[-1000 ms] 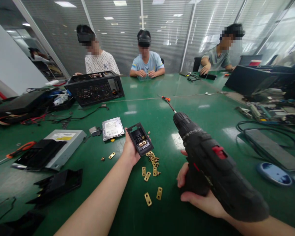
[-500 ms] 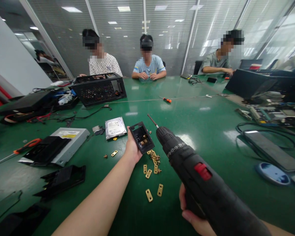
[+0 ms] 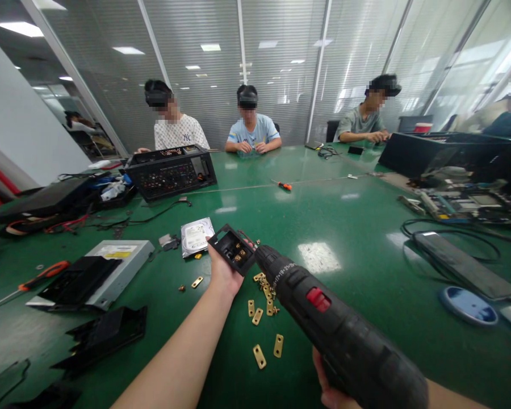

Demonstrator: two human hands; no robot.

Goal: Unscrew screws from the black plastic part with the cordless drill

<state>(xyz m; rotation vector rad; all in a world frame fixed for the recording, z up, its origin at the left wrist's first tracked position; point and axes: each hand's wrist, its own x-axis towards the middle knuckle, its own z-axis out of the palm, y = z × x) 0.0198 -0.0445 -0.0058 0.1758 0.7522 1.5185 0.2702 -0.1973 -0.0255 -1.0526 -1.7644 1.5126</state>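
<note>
My left hand (image 3: 226, 279) is closed on a small black plastic box (image 3: 227, 245) with brass-coloured terminals inside, its open face tilted up toward me. My right hand (image 3: 334, 383) grips a black cordless drill (image 3: 323, 312) with a red switch on its body. The drill's chuck is close beside the box's right edge, and its bit passes behind or along that edge; whether it touches cannot be made out. Brass plates (image 3: 259, 356) with holes lie below the box, along with a small pile of brass screws (image 3: 264, 282).
A hard drive (image 3: 195, 237) lies beyond my left hand. Farther left are an optical drive (image 3: 123, 255) and an orange-handled screwdriver (image 3: 46, 274). A computer case (image 3: 170, 173) stands at the back left, circuit boards (image 3: 472, 199) at right. Several people sit around the green table (image 3: 357, 244).
The drill has moved left, bringing its chuck up to the box's right edge. The box has tilted and shifted slightly left. My view has tipped upward a little.
</note>
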